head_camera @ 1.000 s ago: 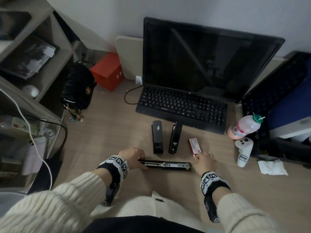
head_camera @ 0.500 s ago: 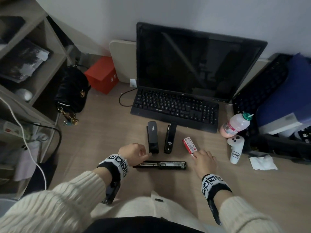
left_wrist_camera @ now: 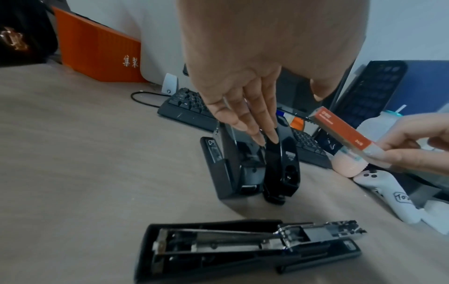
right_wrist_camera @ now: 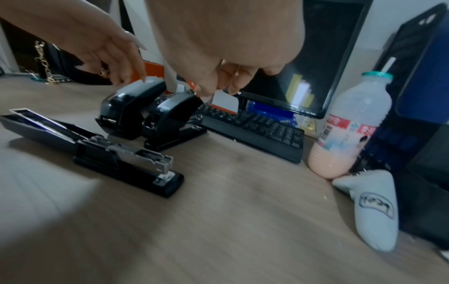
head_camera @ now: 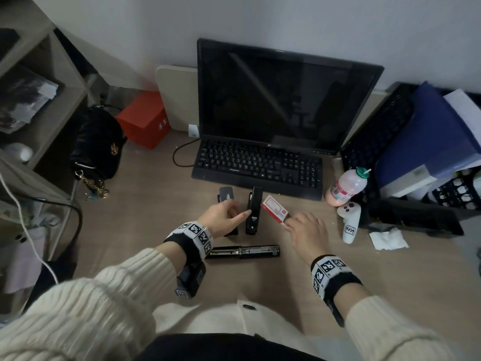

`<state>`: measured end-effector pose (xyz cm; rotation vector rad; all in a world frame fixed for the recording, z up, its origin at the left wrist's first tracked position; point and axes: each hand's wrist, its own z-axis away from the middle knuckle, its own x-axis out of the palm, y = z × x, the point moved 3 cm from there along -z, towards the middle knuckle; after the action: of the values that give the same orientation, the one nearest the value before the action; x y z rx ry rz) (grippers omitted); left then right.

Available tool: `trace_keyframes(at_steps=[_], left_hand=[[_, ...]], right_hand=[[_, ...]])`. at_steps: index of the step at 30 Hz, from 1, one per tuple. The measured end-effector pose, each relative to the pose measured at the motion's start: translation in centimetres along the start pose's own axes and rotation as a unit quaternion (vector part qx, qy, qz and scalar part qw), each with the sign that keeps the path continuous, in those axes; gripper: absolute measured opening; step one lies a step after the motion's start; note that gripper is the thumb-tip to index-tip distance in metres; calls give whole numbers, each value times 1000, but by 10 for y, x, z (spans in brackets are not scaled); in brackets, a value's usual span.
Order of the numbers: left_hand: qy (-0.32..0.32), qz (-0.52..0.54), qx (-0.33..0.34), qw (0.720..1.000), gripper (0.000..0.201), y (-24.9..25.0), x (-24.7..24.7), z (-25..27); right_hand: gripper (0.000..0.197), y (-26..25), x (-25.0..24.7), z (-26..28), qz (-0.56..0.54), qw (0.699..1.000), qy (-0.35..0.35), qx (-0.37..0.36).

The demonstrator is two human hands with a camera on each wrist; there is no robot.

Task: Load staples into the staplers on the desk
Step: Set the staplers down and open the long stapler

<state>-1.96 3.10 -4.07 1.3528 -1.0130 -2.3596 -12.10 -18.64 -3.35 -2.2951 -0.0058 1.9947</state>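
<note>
Two closed black staplers stand side by side before the keyboard, the left one (head_camera: 226, 196) (left_wrist_camera: 223, 169) (right_wrist_camera: 128, 105) and the right one (head_camera: 254, 212) (left_wrist_camera: 282, 165) (right_wrist_camera: 170, 119). A third stapler (head_camera: 243, 251) (left_wrist_camera: 243, 246) (right_wrist_camera: 97, 146) lies flipped open nearer me, its metal staple channel exposed. My left hand (head_camera: 234, 214) (left_wrist_camera: 252, 126) hovers over the two closed staplers with its fingers straight, the fingertips at their tops; whether they touch, I cannot tell. My right hand (head_camera: 289, 221) (right_wrist_camera: 218, 90) pinches one end of a red and white staple box (head_camera: 274, 208) (left_wrist_camera: 340, 130) (right_wrist_camera: 224, 100), held tilted above the desk.
Behind the staplers are a black keyboard (head_camera: 260, 165) and a dark monitor (head_camera: 281, 100). A pink drink bottle (head_camera: 346, 188), a white controller (head_camera: 350, 222) and a tissue (head_camera: 387, 239) sit at the right. A black handbag (head_camera: 99, 142) and a red box (head_camera: 143, 121) sit at the left.
My left hand has let go of the open stapler and moved forward over the two closed ones. My right hand has taken hold of the staple box and lifted it off the desk.
</note>
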Motion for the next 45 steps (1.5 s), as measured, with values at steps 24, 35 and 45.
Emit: trace_keyframes(at_steps=[24,35,45], left_hand=[[40,180,-44,982,25,9,-22,8],[68,98,-18,993,31,16,-20,9],[39,284,-73,955,41,8,-10,9]], right_hand=[[22,-61,4,-10,-478,845,-170,167],[49,-64,18,-16,-480,832,-151,233],[29,-64,8,-17,-543,790,-124,257]])
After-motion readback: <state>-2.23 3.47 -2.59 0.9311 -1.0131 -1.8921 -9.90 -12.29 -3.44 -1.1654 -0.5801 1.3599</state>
